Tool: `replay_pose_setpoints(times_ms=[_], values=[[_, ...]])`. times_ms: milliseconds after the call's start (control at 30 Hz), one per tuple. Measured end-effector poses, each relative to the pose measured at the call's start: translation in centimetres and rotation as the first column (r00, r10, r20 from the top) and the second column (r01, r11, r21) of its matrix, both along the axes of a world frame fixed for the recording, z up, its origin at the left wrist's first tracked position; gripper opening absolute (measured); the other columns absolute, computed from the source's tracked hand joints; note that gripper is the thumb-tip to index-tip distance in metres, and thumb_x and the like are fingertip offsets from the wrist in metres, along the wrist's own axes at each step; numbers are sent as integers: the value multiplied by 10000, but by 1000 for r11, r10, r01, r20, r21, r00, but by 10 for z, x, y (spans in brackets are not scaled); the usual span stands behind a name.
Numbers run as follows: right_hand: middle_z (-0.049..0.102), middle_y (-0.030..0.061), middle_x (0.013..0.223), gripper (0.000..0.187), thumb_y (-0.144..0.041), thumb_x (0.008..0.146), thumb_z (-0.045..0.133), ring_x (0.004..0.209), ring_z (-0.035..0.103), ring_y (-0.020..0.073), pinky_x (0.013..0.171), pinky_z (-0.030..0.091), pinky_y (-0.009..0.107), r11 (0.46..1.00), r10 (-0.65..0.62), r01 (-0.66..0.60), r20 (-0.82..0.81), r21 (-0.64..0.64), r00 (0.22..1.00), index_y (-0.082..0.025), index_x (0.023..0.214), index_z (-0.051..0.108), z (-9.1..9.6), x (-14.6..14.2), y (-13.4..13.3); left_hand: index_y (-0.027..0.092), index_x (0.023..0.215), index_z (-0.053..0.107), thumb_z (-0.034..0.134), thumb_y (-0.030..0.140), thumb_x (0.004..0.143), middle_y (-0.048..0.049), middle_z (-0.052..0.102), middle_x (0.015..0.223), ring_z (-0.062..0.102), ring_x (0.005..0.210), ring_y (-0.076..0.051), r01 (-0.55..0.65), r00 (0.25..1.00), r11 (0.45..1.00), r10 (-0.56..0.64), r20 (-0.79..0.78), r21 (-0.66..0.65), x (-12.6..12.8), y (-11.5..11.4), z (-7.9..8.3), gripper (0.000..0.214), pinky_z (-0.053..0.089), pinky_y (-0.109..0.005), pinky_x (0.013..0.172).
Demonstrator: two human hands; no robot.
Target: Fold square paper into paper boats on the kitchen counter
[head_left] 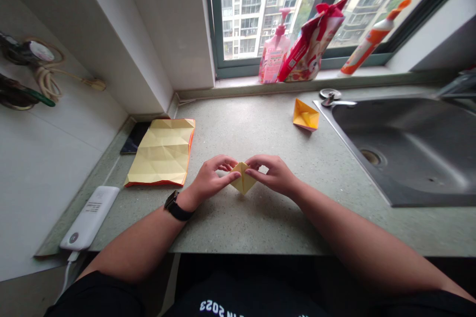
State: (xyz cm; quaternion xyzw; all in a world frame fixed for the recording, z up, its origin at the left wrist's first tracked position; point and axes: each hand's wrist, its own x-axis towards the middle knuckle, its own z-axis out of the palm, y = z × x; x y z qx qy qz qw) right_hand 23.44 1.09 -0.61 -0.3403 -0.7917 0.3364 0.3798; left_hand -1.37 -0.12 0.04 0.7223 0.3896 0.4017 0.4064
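Wears a black top (253,285), visible beyond the near edge of the desk (260,237), with matching loose short sleeves (100,297) ending around the elbows. Bears white block lettering (216,308) low on the front, upside down to the head view, readable in part as "IN 2023", with further white marks toward the right side cut off too short to read. Has a smartwatch (178,206) on the left wrist, dark and squarish in the face with rounded corners, on a broad, smooth black strap (183,213). Shows bare forearms (345,213) below the hems, with left hand (213,177) and right hand (273,174) ungloved.
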Motion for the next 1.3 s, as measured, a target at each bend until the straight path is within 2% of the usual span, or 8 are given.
replay_pose_setpoints(times_ms=[67,167,400,700,1033,1300], values=[[789,40,878,182,-379,1039,682,748,706,170,702,570,294,999,19,-19,4,46,1000,-231,999,780,-1,0,0,198,1050,787,821,402,953,-66,771,1022,720,898,-190,-22,998,998,18,63,63,0,0,1,229,594,-331,856],[761,23,830,155,-342,1046,678,719,686,153,681,556,275,994,49,-51,16,102,999,-227,1001,770,0,-2,-1,207,994,798,795,384,987,-64,756,981,704,887,-186,-2,998,993,-6,60,120,0,1,3,176,575,-326,836],[715,8,773,176,-310,1058,671,662,629,135,622,513,260,982,87,-91,33,165,996,-219,935,757,7,-3,-4,202,874,773,774,405,1008,-63,732,921,691,889,-195,44,990,996,-53,127,73,3,0,5,243,556,-338,829],[715,22,768,228,-340,1080,656,680,645,149,643,511,276,981,73,-74,15,177,997,-221,930,780,9,-3,-7,210,873,759,800,387,1002,-59,716,963,693,941,-198,40,967,994,-63,245,98,2,-4,6,223,575,-359,891],[747,40,843,210,-368,1049,706,742,671,184,677,547,326,990,-93,108,-163,90,982,-242,901,786,7,-1,-2,218,917,763,833,418,981,-44,697,977,672,958,-180,-42,922,998,22,386,45,-4,1,10,221,567,-326,893],[717,40,916,160,-373,1036,726,834,658,198,720,541,347,962,-243,269,-299,51,923,-260,929,768,6,5,2,218,914,741,831,456,978,-34,694,973,666,939,-165,-148,902,989,126,413,20,-7,5,8,262,560,-289,857]])
